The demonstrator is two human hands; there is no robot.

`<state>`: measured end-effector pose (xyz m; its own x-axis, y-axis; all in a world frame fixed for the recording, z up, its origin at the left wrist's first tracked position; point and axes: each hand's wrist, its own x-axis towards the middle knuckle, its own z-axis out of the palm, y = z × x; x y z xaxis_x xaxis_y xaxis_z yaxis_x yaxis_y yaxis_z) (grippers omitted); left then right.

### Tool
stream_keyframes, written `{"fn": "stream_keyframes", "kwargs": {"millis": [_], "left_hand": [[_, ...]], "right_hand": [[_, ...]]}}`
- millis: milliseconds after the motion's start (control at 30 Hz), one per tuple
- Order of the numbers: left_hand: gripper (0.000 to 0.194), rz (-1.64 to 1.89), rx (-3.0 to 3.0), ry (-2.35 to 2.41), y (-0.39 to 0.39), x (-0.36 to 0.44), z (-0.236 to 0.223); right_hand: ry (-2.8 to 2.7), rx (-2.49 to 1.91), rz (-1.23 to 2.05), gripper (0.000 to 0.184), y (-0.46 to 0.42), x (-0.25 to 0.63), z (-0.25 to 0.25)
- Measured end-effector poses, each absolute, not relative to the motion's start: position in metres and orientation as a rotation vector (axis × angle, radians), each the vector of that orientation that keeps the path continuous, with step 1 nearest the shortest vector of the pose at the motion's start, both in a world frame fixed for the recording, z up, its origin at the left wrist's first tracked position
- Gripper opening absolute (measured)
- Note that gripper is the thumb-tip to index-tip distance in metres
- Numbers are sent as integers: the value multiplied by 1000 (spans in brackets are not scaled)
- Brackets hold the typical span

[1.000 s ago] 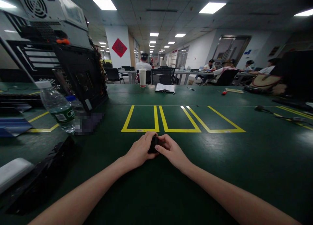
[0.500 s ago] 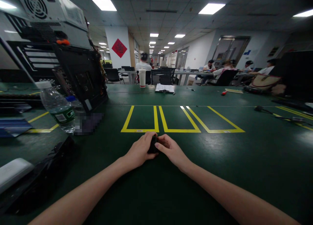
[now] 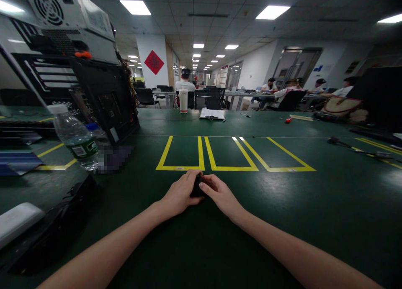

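A small black object point(image 3: 196, 188) sits between my two hands on the dark green table point(image 3: 201, 247), just in front of the yellow tape outlines. My left hand point(image 3: 180, 193) is wrapped round its left side, with the thumb near the table top. On the right side, the thumb and fingers of my right hand point(image 3: 219, 193) close on its edge. Fingers cover most of the object, so its exact kind cannot be made out.
Yellow tape point(image 3: 180, 168) marks several bays ahead of the hands. To the left stand a water bottle point(image 3: 83, 149), an open computer case point(image 3: 106, 101) and a white box point(image 3: 19, 222). Farther back are a cup point(image 3: 184, 101) and a clipboard point(image 3: 212, 114); cables point(image 3: 358, 147) lie right.
Both hands keep the same hold on the black object. The whole view has shifted very slightly; nothing else has visibly moved.
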<state>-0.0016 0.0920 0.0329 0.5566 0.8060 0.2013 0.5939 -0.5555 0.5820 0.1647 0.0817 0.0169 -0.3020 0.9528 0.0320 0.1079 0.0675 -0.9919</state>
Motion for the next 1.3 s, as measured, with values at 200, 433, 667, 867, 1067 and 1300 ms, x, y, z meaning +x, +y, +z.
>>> {"fn": "stream_keyframes", "kwargs": {"millis": [200, 433, 667, 867, 1067, 1300], "left_hand": [[54, 621, 2369, 1136, 93, -1, 31], [55, 644, 2393, 1163, 97, 1, 24], [54, 661, 2379, 1145, 98, 0, 24], [53, 620, 2355, 1135, 96, 0, 31], [50, 572, 2341, 1151, 95, 1, 35], [54, 608, 2350, 1153, 98, 0, 27]], "right_hand": [[-1540, -934, 1361, 22, 79, 165, 17], [-1508, -1059, 1304, 19, 86, 165, 11], [-1528, -890, 1386, 23, 82, 165, 14], [-1518, -982, 1309, 19, 83, 164, 14], [-1534, -1004, 1360, 21, 84, 165, 13], [-1536, -954, 1341, 14, 86, 166, 12]]}}
